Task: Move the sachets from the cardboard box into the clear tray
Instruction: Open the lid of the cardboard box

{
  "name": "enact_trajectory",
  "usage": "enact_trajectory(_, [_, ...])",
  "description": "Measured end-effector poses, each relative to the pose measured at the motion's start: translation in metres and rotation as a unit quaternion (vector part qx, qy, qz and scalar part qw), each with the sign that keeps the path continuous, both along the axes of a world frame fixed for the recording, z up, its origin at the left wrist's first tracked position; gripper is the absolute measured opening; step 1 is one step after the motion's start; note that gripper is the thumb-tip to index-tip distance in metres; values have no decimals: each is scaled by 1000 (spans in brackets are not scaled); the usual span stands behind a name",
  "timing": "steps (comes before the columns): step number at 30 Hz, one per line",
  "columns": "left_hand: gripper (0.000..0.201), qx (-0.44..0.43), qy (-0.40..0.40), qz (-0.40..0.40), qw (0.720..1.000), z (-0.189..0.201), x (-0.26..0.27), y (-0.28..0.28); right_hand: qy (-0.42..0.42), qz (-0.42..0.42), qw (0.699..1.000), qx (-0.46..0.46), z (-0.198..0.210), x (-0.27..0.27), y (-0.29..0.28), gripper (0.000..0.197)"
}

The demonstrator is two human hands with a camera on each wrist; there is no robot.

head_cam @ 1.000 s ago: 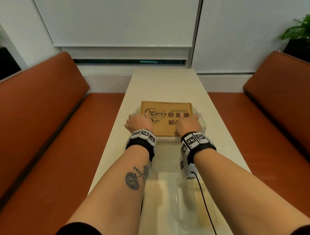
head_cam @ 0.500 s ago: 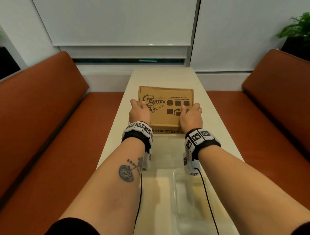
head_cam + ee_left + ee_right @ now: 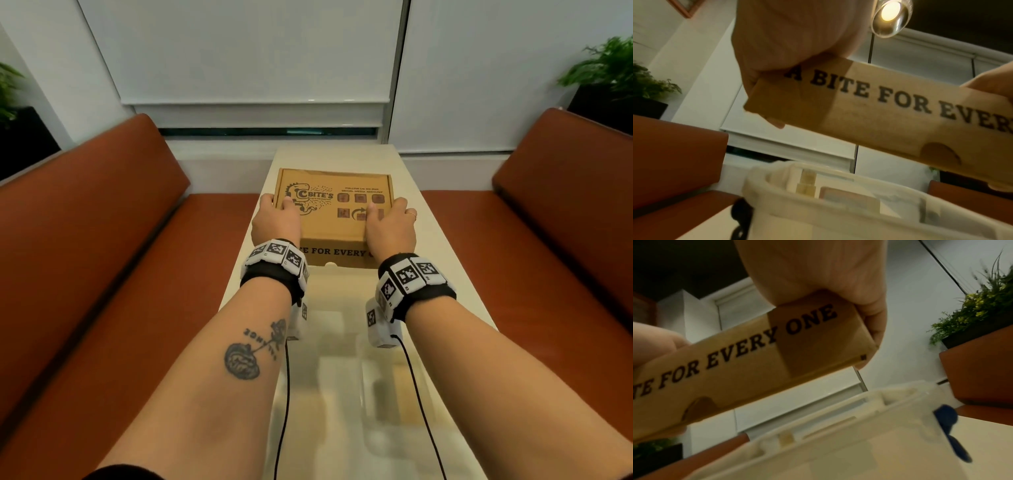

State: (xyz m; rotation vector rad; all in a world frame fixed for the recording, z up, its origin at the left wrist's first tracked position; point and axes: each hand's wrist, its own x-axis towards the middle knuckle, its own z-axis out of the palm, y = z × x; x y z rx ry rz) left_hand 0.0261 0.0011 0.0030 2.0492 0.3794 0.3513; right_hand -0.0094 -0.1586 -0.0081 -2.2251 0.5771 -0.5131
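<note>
1. Both grips are closed on the box (image 3: 334,219): the left hand (image 3: 275,222) clasps its left near corner and the right hand (image 3: 390,224) its right near corner, thumbs on the lid, fingers curled under the side edges as the wrist views show.
2. Held clear of the worktop (image 3: 442,250), the box hangs level with its lid shut; no sachets are visible.
3. Its long axis runs left to right, spanning from one hand to the other, so neither hand is nearer.
4. The tray (image 3: 838,209) lies below the near edge of the box and toward the person, between the forearms.
5. Judged from this, the box must be set down beside the tray and opened before any sachet can cross.
</note>
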Motion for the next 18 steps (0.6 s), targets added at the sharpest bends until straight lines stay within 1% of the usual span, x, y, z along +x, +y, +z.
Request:
enact_trajectory(3, [32, 21, 13, 9, 1000, 3, -17, 14, 15, 2, 1000, 10, 1, -17, 13, 46])
enact_trajectory(6, [35, 33, 35, 23, 999, -4, -42, 30, 35, 9, 999, 10, -5, -40, 29, 48])
enact_trajectory(10, [34, 34, 55, 34, 997, -20, -78, 50, 51, 25, 998, 27, -15, -72, 50, 51])
enact_trajectory(18, [36, 35, 88, 40, 995, -62, -133, 82, 90, 21, 996, 19, -45, -126, 84, 51])
